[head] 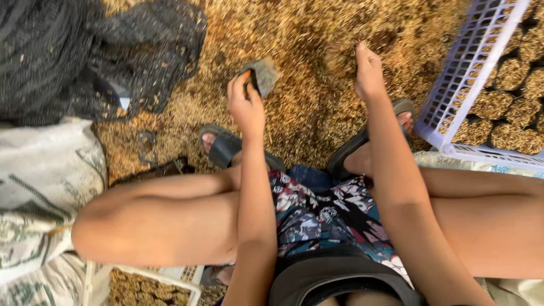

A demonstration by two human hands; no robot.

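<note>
I sit low over a heap of loose golden husk-like material (306,39) spread on the ground. My left hand (245,101) grips a small dark cup (262,75) just above the heap. My right hand (368,71) reaches forward with its fingertips down on the loose material; whether it pinches any of it is hidden. Both my feet in dark sandals (224,144) rest at the heap's near edge.
A pale lilac plastic crate (453,79) at the right holds several filled round pots of the same material. A black mesh net (85,51) lies at the upper left over a woven white sack (39,187). Another white crate edge (170,277) shows below my left knee.
</note>
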